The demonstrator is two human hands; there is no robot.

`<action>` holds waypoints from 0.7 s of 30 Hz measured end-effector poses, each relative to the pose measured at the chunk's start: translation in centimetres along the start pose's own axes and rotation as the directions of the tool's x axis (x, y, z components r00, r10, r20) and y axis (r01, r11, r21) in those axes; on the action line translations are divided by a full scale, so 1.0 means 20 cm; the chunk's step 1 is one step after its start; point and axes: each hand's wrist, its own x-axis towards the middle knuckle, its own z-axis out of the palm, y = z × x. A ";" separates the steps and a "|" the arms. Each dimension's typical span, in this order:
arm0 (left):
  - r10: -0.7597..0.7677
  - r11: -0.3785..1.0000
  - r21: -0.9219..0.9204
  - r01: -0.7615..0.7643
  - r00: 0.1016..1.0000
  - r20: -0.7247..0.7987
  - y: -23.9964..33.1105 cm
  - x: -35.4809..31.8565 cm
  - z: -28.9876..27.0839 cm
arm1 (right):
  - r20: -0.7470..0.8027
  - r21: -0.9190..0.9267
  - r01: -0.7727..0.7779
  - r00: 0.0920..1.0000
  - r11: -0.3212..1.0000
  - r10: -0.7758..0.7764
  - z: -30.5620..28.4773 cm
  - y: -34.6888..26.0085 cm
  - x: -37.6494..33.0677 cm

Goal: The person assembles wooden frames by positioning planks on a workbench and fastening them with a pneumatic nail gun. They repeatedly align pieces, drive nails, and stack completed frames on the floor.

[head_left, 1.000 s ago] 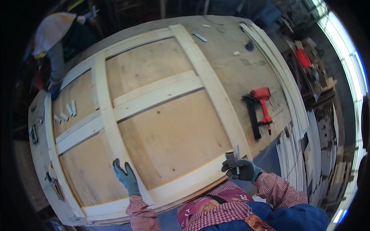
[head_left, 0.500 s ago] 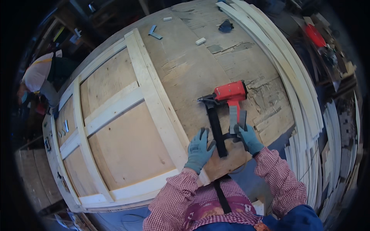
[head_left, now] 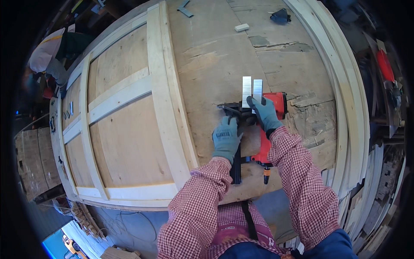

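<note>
A red and black nail gun (head_left: 276, 103) lies on the worn plywood table (head_left: 215, 56). My left hand (head_left: 226, 137), in a grey-blue glove, presses on the gun's long black magazine (head_left: 236, 166). In the same kind of glove, my right hand (head_left: 264, 113) holds two silvery strips of staples (head_left: 252, 90) upright over the gun's body. Left of the gun lies a large plywood panel (head_left: 125, 138) framed with pale wooden battens.
Another person (head_left: 51, 56) bends at the far left end of the panel. A small white block (head_left: 241, 27), a dark glove-like object (head_left: 280, 16) and metal pieces (head_left: 185, 9) lie at the table's far side. Stacked wooden slats (head_left: 349, 108) run along the right edge.
My view swung from the panel to the nail gun. Both hands came onto the gun. My right hand now lifts the staple strips above it.
</note>
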 end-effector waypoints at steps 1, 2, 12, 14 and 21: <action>-0.021 1.000 -0.016 0.021 0.999 0.036 0.00 -0.05 0.01 | -0.025 -0.013 -0.021 0.999 1.000 0.021 0.00 0.01 0.02; -0.009 1.000 0.005 0.009 1.000 -0.013 0.00 -0.10 0.02 | -0.002 -0.027 -0.021 1.000 0.999 0.021 0.01 0.00 0.03; -0.014 1.000 -0.004 0.014 1.000 0.002 0.04 -1.19 0.19 | 0.139 -0.093 -0.029 0.989 0.995 0.042 -0.03 -0.03 0.03; 0.030 0.998 0.046 -0.030 1.000 0.004 0.01 -1.09 0.21 | 0.139 -0.111 -0.003 0.990 0.994 0.019 -0.07 -0.03 0.03; 0.139 0.990 0.029 -0.137 0.987 -0.078 -0.09 -1.06 0.25 | -0.143 -0.488 0.097 0.971 0.867 -0.189 -0.05 0.54 -0.64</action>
